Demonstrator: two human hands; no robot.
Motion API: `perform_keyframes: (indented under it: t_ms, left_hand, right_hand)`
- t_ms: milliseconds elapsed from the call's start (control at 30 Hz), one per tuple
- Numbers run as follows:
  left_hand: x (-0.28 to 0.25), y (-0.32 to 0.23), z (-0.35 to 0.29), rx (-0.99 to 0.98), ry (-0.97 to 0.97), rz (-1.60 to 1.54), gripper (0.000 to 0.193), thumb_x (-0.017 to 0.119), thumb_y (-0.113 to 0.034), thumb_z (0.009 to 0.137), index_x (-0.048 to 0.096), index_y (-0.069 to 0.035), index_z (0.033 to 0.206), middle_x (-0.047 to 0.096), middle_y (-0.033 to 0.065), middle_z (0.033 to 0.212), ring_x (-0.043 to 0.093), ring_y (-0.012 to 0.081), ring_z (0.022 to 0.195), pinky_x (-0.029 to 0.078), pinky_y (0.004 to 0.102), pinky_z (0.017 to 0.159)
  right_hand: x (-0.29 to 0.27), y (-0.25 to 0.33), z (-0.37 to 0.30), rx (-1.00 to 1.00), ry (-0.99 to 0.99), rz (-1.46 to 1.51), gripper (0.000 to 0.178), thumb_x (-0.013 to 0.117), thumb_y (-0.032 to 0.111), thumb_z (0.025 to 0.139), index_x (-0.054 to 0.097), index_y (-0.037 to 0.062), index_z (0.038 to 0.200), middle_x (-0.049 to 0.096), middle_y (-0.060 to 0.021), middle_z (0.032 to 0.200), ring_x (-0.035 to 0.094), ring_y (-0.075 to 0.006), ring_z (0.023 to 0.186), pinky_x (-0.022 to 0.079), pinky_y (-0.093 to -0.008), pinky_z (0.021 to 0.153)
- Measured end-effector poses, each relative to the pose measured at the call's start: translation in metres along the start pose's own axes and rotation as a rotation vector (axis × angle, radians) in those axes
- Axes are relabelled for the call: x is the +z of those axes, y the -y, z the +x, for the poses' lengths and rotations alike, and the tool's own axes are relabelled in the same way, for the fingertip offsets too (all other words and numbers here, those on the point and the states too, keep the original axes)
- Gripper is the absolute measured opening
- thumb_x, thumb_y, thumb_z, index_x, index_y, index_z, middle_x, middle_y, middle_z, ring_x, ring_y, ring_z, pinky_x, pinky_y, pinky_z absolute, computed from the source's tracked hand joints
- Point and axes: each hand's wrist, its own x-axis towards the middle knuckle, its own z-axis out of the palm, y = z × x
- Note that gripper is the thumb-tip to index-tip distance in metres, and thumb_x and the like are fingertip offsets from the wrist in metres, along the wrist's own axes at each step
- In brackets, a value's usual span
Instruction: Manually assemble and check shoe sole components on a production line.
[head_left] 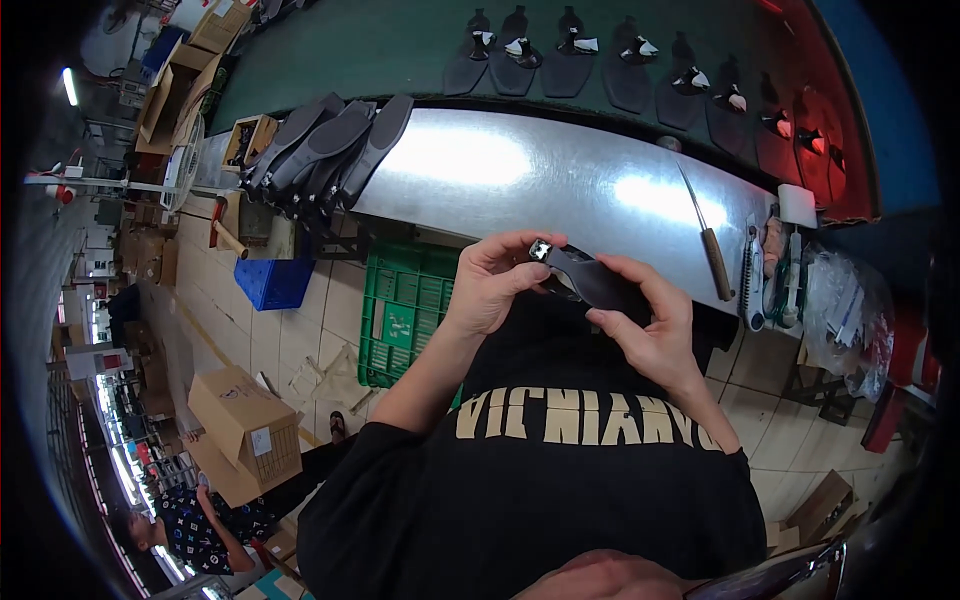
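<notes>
A black shoe sole (604, 287) is held in front of my chest, near the front edge of the metal bench (570, 170). My left hand (488, 287) pinches its narrow heel end, where a small shiny silvery part shows between fingers and thumb. At the wider end, my right hand (655, 325) is closed around the sole, thumb below and fingers on top. A pile of similar black soles (345, 140) lies on the bench to the left. Beyond the bench, several dark soles (627, 85) with pale pieces on them stand in a row on the green belt (340, 55).
An awl-like tool with a wooden handle (716, 262) lies on the bench's right, beside a utility knife (752, 280) and a plastic bag (850, 315). A hammer (230, 238) is at left. Below stand a green crate (405, 310) and blue bin (272, 283). Another person carries a carton (240, 420).
</notes>
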Motion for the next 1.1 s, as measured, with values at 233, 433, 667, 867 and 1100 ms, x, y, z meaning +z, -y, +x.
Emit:
perform_keyframes:
  t_ms: [233, 433, 667, 867, 1100]
  left_hand:
    - [0.003, -0.004, -0.003, 0.025, 0.010, 0.036, 0.034, 0.068, 0.008, 0.082, 0.068, 0.000, 0.115, 0.070, 0.0106, 0.108, 0.067, 0.0121, 0.088, 0.057, 0.0228, 0.074]
    - [0.004, -0.005, -0.004, 0.023, 0.001, 0.051, 0.036, 0.070, 0.008, 0.080, 0.069, 0.000, 0.115, 0.070, 0.0069, 0.103, 0.066, 0.0110, 0.089, 0.055, 0.0210, 0.076]
    - [0.003, -0.005, -0.006, 0.053, 0.016, 0.082, 0.038, 0.072, 0.008, 0.079, 0.068, 0.001, 0.116, 0.068, 0.0121, 0.114, 0.066, 0.0136, 0.094, 0.057, 0.0244, 0.081]
    - [-0.002, -0.003, -0.005, 0.077, 0.059, 0.159, 0.035, 0.069, 0.011, 0.080, 0.069, 0.001, 0.114, 0.065, 0.0173, 0.121, 0.066, 0.0176, 0.100, 0.058, 0.0258, 0.081]
    - [-0.008, -0.001, -0.002, 0.184, 0.224, 0.321, 0.038, 0.063, 0.014, 0.081, 0.068, 0.001, 0.117, 0.061, 0.0217, 0.128, 0.064, 0.0206, 0.109, 0.054, 0.0260, 0.089]
  right_hand:
    - [0.005, -0.003, -0.005, 0.041, 0.000, 0.073, 0.045, 0.076, 0.001, 0.076, 0.063, -0.0003, 0.120, 0.069, -0.0158, 0.111, 0.068, -0.0225, 0.099, 0.052, -0.0299, 0.086]
    - [0.005, -0.002, -0.005, 0.023, 0.006, 0.046, 0.045, 0.075, 0.001, 0.077, 0.064, -0.0001, 0.120, 0.069, -0.0158, 0.108, 0.068, -0.0225, 0.095, 0.052, -0.0295, 0.083]
    - [0.002, 0.001, -0.001, -0.079, 0.020, -0.066, 0.044, 0.075, 0.002, 0.077, 0.065, 0.0000, 0.120, 0.069, -0.0159, 0.101, 0.068, -0.0222, 0.087, 0.052, -0.0294, 0.076]
    - [0.001, 0.003, 0.003, -0.160, 0.043, -0.177, 0.045, 0.074, 0.002, 0.077, 0.063, 0.0009, 0.121, 0.068, -0.0155, 0.095, 0.068, -0.0253, 0.082, 0.053, -0.0312, 0.070]
    - [0.000, 0.003, 0.008, -0.210, 0.060, -0.289, 0.042, 0.073, 0.005, 0.077, 0.063, -0.0008, 0.118, 0.066, -0.0156, 0.092, 0.065, -0.0290, 0.078, 0.052, -0.0345, 0.069]
